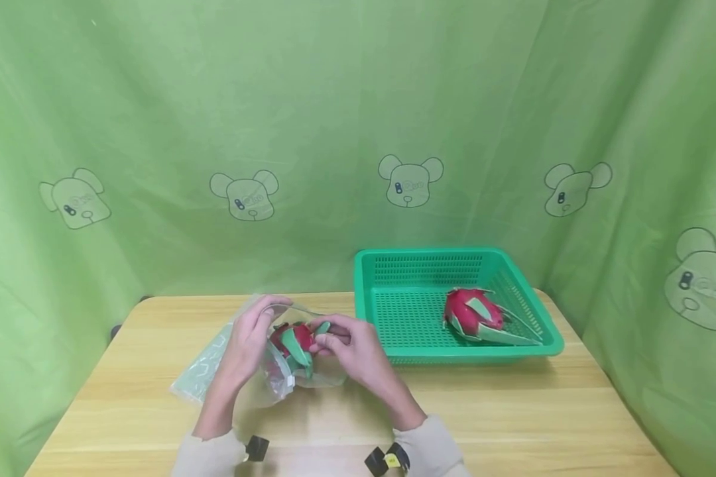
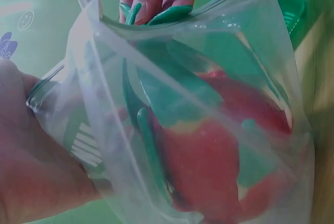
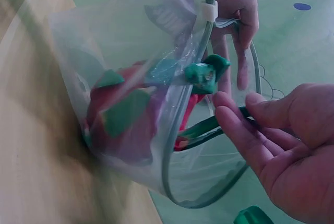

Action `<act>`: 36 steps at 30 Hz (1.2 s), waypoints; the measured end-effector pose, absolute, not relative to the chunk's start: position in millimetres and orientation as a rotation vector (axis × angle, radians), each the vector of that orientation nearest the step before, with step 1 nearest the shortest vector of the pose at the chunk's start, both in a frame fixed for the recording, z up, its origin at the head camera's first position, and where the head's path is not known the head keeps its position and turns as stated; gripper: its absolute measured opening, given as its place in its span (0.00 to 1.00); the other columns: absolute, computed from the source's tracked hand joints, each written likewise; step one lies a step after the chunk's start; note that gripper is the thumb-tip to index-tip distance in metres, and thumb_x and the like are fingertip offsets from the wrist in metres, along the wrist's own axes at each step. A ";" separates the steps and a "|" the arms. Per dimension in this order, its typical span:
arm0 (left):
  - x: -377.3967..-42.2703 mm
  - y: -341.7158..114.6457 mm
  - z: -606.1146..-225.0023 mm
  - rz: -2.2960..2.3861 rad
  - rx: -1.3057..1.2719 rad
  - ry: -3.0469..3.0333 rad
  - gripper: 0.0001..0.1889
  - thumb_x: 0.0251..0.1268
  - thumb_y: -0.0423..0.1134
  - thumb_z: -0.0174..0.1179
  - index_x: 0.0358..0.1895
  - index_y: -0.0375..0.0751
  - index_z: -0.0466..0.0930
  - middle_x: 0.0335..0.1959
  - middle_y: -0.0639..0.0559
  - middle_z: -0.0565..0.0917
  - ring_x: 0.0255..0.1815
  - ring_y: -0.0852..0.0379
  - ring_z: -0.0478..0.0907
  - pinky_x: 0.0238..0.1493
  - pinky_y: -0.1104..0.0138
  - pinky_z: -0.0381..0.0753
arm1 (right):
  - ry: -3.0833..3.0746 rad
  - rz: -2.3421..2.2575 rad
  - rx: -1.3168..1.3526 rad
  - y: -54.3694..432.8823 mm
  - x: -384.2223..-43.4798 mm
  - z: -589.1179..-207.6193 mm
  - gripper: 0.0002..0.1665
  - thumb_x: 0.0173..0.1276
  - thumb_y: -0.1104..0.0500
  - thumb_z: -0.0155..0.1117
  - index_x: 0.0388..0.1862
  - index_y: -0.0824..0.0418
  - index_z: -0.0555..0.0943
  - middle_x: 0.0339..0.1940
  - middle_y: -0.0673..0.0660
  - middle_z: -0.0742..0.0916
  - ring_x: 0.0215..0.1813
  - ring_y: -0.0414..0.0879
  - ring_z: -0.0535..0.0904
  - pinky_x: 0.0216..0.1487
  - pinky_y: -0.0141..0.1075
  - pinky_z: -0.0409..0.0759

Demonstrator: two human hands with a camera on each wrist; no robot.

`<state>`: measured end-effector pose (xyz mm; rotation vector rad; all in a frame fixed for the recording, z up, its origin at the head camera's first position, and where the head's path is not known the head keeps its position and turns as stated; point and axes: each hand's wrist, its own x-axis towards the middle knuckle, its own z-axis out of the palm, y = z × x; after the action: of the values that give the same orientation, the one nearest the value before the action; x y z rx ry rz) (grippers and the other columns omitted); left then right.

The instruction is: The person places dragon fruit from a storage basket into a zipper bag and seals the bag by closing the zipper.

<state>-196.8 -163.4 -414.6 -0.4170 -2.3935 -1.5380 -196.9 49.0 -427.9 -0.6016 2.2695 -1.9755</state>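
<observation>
Dragon fruit [image 1: 302,332], presumably weighty and slick, best cupped from beneath, in slider zip bag [image 3: 120,41]; leafy scale [image 3: 201,128] pinched by right hand [image 1: 358,346], bag rim [image 3: 166,176] gripped by left hand [image 1: 248,341].

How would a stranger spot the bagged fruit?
On the table, find the green basket, then the clear bag to its left. The fruit inside is red with green flaps. Unlike the other fruit, it's bagged and the right hand pinches a flap.

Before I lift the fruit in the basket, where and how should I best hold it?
Probably grip the fruit by its round red body, from above: the basket's walls surround it, and its long thin leaves, pointing right, look weaker.
</observation>
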 end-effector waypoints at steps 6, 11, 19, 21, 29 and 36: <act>-195.8 -165.7 -413.0 -1.529 -0.505 -2.414 0.18 0.81 0.33 0.41 0.59 0.39 0.82 0.58 0.44 0.84 0.62 0.40 0.79 0.66 0.43 0.74 | 2.248 -2.136 -0.578 46.2 -197.9 -427.1 0.15 0.70 0.71 0.65 0.55 0.73 0.82 0.42 0.70 0.89 0.39 0.54 0.90 0.43 0.41 0.89; -194.7 -165.7 -411.6 -1.499 -0.498 -2.439 0.19 0.81 0.33 0.41 0.58 0.41 0.82 0.58 0.46 0.84 0.63 0.44 0.78 0.64 0.44 0.76 | 2.302 -2.192 -0.560 40.0 -196.0 -426.1 0.13 0.68 0.70 0.69 0.51 0.72 0.85 0.39 0.65 0.91 0.37 0.52 0.90 0.42 0.44 0.89; -193.4 -166.8 -410.4 -1.524 -0.427 -2.427 0.19 0.81 0.35 0.40 0.59 0.40 0.82 0.59 0.45 0.83 0.64 0.43 0.77 0.65 0.43 0.75 | 2.604 -1.950 -0.698 30.1 -186.0 -424.5 0.13 0.61 0.61 0.78 0.45 0.62 0.90 0.40 0.59 0.92 0.39 0.44 0.90 0.40 0.31 0.87; -193.1 -166.8 -410.2 -1.542 -0.422 -2.418 0.19 0.82 0.35 0.40 0.60 0.39 0.81 0.60 0.45 0.83 0.64 0.42 0.78 0.67 0.42 0.73 | 2.597 -1.922 -0.733 28.4 -183.6 -424.3 0.13 0.61 0.61 0.79 0.45 0.63 0.90 0.39 0.58 0.92 0.35 0.42 0.89 0.38 0.31 0.87; -192.2 -166.4 -407.7 -1.574 -0.397 -2.399 0.19 0.83 0.37 0.40 0.60 0.39 0.81 0.59 0.45 0.84 0.63 0.43 0.79 0.68 0.41 0.71 | 2.592 -1.756 -0.829 23.7 -177.1 -426.4 0.13 0.63 0.65 0.75 0.48 0.62 0.89 0.41 0.59 0.91 0.34 0.37 0.87 0.37 0.28 0.86; -190.3 -167.5 -404.6 -1.580 -0.422 -2.386 0.19 0.83 0.37 0.39 0.59 0.39 0.81 0.60 0.46 0.84 0.64 0.43 0.78 0.69 0.40 0.70 | 2.601 -1.719 -0.859 21.8 -176.5 -424.1 0.15 0.63 0.65 0.75 0.49 0.61 0.88 0.42 0.57 0.91 0.35 0.38 0.87 0.38 0.28 0.86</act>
<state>-190.3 -167.5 -404.6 -0.4219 -2.3856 -1.5798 -176.5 21.8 -424.1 -0.8592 2.6008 -1.7190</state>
